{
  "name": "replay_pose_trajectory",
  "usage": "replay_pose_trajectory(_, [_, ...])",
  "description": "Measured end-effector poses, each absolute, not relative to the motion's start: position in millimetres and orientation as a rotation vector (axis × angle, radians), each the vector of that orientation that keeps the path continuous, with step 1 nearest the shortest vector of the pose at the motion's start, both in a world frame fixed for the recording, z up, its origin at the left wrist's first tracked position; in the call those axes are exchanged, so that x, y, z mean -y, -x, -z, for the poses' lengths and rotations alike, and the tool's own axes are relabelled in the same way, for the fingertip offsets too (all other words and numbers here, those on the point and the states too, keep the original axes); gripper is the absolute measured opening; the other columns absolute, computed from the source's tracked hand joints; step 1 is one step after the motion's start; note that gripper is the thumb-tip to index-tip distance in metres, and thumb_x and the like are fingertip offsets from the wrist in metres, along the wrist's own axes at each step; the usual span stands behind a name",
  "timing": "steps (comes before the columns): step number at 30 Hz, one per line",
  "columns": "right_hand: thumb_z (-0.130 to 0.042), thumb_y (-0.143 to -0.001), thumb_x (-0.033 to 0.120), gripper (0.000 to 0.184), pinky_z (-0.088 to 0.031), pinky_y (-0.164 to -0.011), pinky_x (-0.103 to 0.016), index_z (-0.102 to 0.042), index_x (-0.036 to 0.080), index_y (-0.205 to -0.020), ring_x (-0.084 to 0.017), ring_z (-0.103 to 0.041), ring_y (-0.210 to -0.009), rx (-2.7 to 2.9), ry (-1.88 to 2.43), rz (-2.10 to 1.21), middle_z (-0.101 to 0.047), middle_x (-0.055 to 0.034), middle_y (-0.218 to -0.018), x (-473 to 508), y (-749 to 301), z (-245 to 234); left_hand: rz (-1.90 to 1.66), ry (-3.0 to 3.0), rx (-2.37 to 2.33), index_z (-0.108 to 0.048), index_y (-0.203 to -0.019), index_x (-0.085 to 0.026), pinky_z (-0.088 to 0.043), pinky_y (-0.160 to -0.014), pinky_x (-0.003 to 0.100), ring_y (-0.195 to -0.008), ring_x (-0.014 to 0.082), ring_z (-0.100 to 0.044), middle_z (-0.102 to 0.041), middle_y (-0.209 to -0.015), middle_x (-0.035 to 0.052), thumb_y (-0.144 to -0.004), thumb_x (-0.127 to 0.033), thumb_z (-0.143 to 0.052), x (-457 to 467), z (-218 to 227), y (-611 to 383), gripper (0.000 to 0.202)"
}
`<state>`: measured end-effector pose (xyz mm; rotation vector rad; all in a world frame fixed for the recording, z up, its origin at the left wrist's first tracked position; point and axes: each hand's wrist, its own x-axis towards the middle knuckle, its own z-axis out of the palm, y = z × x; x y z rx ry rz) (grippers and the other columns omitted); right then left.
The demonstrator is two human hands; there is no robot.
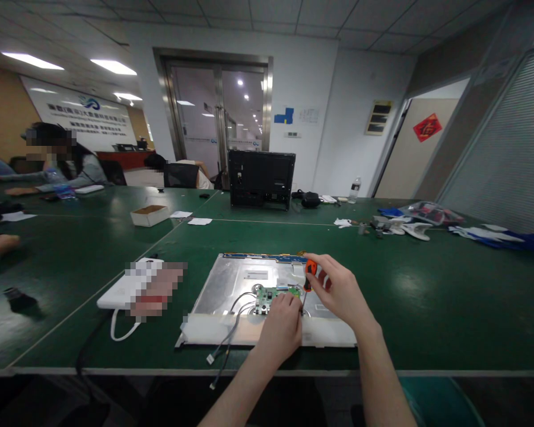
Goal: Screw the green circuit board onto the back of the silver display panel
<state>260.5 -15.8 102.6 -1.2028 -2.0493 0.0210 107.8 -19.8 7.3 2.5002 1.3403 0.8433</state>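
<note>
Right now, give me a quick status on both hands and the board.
Right hand grips orange-handled screwdriver, tip down by green circuit board. Left hand rests on board's edge, steadying it. Loose cables trail off metal panel.

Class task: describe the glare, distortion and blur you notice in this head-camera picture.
Head view: ceiling lights glare off the green table and metal panel; wide-angle lens bends walls and ceiling outward; right hand with the orange screwdriver is sharp.

Wall banner (86, 115), left of the glass door (218, 118): a blue logo over a line of characters, too blurred to read.
Red diamond sign (427, 127), right of the door: one character, unreadable.
Panel label (256, 274): print too small.
</note>
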Motion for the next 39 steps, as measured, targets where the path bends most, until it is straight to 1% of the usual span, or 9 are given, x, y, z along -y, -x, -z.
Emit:
replay_pose_trajectory(5, [-0.051, -0.091, 0.027, 0.036, -0.049, -0.064, -0.028, -0.05, 0.025, -0.127, -0.012, -0.056, -0.063, 2.051, 1.224, 0.004, -0.062, -0.0041, -0.098, 13.9, -261.1, -100.7, -0.831, -2.497, -1.353, -0.05, -0.089, -0.019, -0.041, -0.088, 0.038, -0.096, 0.024, -0.05, -0.054, -0.097, 0.0067, -0.083, -0.007, -0.045, 20.0, -7.4, -108.2, 0.015])
replay_pose_trajectory(10, [-0.056, -0.09, 0.036, 0.028, -0.049, -0.062, -0.028, -0.058, 0.025, -0.116, -0.012, -0.057, -0.064, 1.984, 1.225, 0.103, -0.059, -0.0062, -0.103, 10.1, -259.8, -96.8, -0.849, -2.502, -1.334, -0.05, -0.089, -0.019, -0.041, -0.087, 0.038, -0.095, 0.0238, -0.05, -0.054, -0.097, 0.0066, -0.082, -0.006, -0.045, 20.1, -7.7, -107.6, 0.016])
replay_pose_trajectory(14, [-0.054, -0.091, 0.03, 0.028, -0.05, -0.063, -0.029, -0.06, 0.024, -0.117, -0.012, -0.057, -0.065, 1.97, 1.216, 0.102, -0.058, -0.0068, -0.104, 10.1, -259.1, -97.2, -0.855, -2.499, -1.34, -0.049, -0.088, -0.019, -0.041, -0.086, 0.037, -0.095, 0.0236, -0.05, -0.054, -0.096, 0.0064, -0.081, -0.006, -0.045, 19.8, -7.0, -107.5, 0.016])
replay_pose_trajectory(20, [-0.049, -0.089, 0.02, 0.033, -0.052, -0.065, -0.03, -0.056, 0.024, -0.122, -0.014, -0.06, -0.071, 1.987, 1.178, -0.003, -0.061, -0.0075, -0.114, 13.5, -259.5, -101.0, -0.849, -2.505, -1.335, -0.049, -0.089, -0.019, -0.041, -0.087, 0.036, -0.096, 0.0233, -0.049, -0.054, -0.097, 0.0064, -0.082, -0.007, -0.045, 20.4, -7.0, -107.2, 0.015])
replay_pose_trajectory(24, [-0.054, -0.088, 0.026, 0.024, -0.052, -0.064, -0.029, -0.058, 0.02, -0.111, -0.014, -0.06, -0.068, 1.934, 1.164, 0.005, -0.065, -0.0069, -0.103, 11.6, -260.1, -98.2, -0.841, -2.512, -1.336, -0.049, -0.089, -0.019, -0.04, -0.087, 0.036, -0.096, 0.0233, -0.049, -0.054, -0.097, 0.0061, -0.083, -0.007, -0.045, 19.8, -6.5, -107.3, 0.015])
replay_pose_trajectory(27, [-0.055, -0.089, 0.029, 0.019, -0.052, -0.063, -0.028, -0.06, 0.02, -0.105, -0.015, -0.061, -0.071, 1.894, 1.139, -0.007, -0.066, -0.0064, -0.096, 9.5, -260.2, -95.9, -0.836, -2.515, -1.343, -0.05, -0.09, -0.019, -0.04, -0.086, 0.036, -0.095, 0.0235, -0.049, -0.054, -0.097, 0.0062, -0.083, -0.007, -0.045, 18.6, -5.8, -107.9, 0.015])
replay_pose_trajectory(32, [-0.053, -0.091, 0.027, 0.026, -0.052, -0.059, -0.025, -0.064, 0.024, -0.114, -0.015, -0.062, -0.078, 1.907, 1.081, -0.097, -0.062, -0.0072, -0.109, 8.4, -257.9, -96.6, -0.825, -2.514, -1.355, -0.05, -0.089, -0.019, -0.04, -0.086, 0.036, -0.095, 0.0236, -0.049, -0.054, -0.097, 0.0064, -0.081, -0.005, -0.045, 18.1, -5.5, -108.9, 0.016])
replay_pose_trajectory(35, [-0.054, -0.09, 0.028, 0.029, -0.051, -0.057, -0.025, -0.064, 0.025, -0.117, -0.014, -0.06, -0.074, 1.907, 1.068, -0.146, -0.061, -0.0065, -0.106, 9.5, -256.6, -98.2, -0.823, -2.512, -1.358, -0.05, -0.089, -0.019, -0.04, -0.086, 0.036, -0.096, 0.0237, -0.049, -0.054, -0.097, 0.0065, -0.08, -0.005, -0.046, 18.8, -5.9, -108.9, 0.017])
replay_pose_trajectory(39, [-0.051, -0.09, 0.023, 0.034, -0.052, -0.059, -0.026, -0.059, 0.023, -0.123, -0.014, -0.061, -0.073, 1.915, 1.099, -0.174, -0.063, -0.0062, -0.105, 11.0, -256.2, -97.8, -0.827, -2.51, -1.356, -0.05, -0.089, -0.019, -0.04, -0.086, 0.036, -0.095, 0.0237, -0.049, -0.054, -0.097, 0.0067, -0.081, -0.006, -0.045, 19.2, -6.7, -108.6, 0.016])
